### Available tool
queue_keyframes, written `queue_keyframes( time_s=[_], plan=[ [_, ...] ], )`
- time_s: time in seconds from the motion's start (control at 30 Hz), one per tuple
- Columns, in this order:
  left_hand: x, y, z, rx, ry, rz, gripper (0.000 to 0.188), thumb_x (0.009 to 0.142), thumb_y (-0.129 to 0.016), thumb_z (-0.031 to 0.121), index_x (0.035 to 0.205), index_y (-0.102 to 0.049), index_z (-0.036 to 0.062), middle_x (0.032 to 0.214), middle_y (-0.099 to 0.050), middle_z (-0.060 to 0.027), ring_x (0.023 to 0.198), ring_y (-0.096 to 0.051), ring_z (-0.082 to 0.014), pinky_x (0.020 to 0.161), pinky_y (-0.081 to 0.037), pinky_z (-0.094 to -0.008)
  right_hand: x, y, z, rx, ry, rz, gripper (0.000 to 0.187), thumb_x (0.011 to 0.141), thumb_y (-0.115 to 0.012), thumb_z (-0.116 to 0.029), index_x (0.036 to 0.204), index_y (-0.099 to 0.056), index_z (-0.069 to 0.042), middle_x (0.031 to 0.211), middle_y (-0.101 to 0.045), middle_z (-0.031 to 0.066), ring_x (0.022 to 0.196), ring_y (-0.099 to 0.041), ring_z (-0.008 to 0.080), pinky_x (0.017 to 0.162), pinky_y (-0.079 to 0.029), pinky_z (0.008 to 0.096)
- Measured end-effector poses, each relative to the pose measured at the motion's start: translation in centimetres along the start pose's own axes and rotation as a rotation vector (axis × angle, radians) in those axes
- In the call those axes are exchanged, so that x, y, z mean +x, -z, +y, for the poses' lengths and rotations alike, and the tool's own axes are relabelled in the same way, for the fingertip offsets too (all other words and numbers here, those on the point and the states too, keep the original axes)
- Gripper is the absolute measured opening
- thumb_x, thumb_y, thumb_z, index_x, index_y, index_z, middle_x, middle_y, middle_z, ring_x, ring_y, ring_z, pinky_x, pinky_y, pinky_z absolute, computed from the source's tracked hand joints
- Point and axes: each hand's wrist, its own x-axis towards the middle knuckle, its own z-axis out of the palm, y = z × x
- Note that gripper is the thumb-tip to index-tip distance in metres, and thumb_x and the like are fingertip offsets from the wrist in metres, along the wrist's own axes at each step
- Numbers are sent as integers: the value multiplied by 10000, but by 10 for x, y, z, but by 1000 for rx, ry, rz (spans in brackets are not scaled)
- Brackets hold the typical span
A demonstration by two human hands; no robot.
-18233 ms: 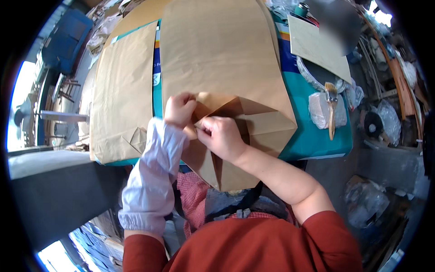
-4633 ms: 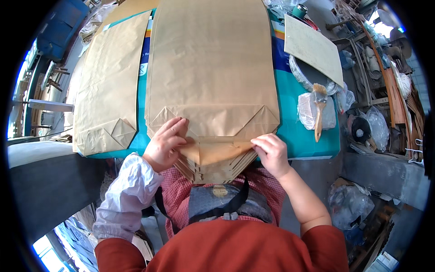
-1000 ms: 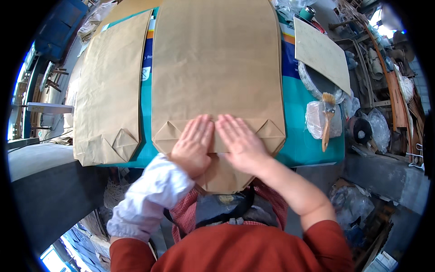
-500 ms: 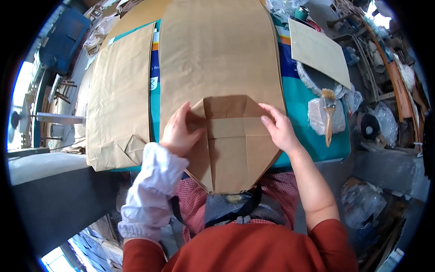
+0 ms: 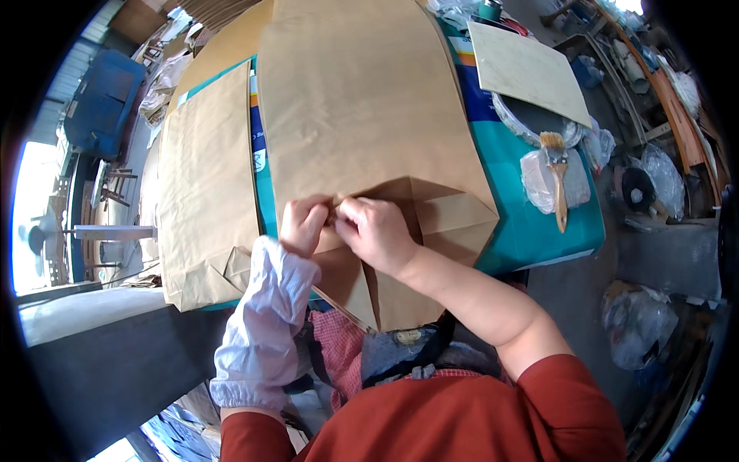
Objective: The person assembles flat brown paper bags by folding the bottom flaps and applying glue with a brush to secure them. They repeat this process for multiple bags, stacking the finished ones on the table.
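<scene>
A large brown paper bag (image 5: 369, 100) lies lengthwise before me, its near end opened out into folded flaps (image 5: 454, 219). At the left corner of that end, my left hand (image 5: 302, 223) pinches the paper edge. My right hand (image 5: 379, 232) has crossed over to the same corner and grips the paper right beside the left one, fingers curled. The bit of paper between the fingertips is mostly hidden. Left of this bag lies another brown paper bag (image 5: 208, 177) with a crumpled, folded near end.
A teal covering (image 5: 500, 173) lies beneath the bags. To the right are a wooden-handled brush (image 5: 560, 185) on a plastic-wrapped block (image 5: 534, 181), a roll of tape (image 5: 516, 123) and a pale board (image 5: 527, 71). A blue cabinet (image 5: 104, 100) stands far left.
My right hand has moved left from the right flap to join my left hand at the left corner. Both hands now pinch the paper there. The view has shifted slightly.
</scene>
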Motion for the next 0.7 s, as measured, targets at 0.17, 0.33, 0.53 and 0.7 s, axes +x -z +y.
queue_keyframes(
  time_s=[0.17, 0.33, 0.53, 0.7],
  plan=[
    [56, -18, -5, 531, 145, 47, 256, 731, -573, 69, 956, -695, 52, 876, -699, -171, 862, -676, -318, 765, -531, -371, -30, -11, -11, -150, 107, -158, 89, 764, -630, -86, 724, -563, -43, 743, -617, 126, 725, -632, 323, 603, -506, 431],
    [54, -14, 23, 310, 298, -157, 359, 704, -632, 44, 1062, -643, 19, 892, -700, -167, 794, -682, -248, 703, -548, -350, 24, 52, -31, -580, 343, -29, 188, 687, -742, -113, 785, -601, -38, 825, -590, 66, 867, -604, 266, 697, -517, 407],
    [63, -24, 7, 770, -87, 94, 236, 716, -657, 46, 949, -618, 55, 857, -665, -110, 769, -653, -278, 661, -520, -395, 5, 66, -13, -821, 351, -1167, 158, 737, -690, -201, 775, -661, -50, 967, -639, 143, 876, -640, 258, 726, -529, 387],
    [12, -52, 41, 1476, -667, -166, 105, 694, -615, 134, 787, -656, 107, 792, -627, -60, 793, -634, -247, 672, -522, -383, -17, 75, -32, -1141, 110, -1222, 426, 873, -606, -392, 1127, -632, -51, 977, -661, 119, 881, -650, 239, 729, -511, 367]
  ],
)
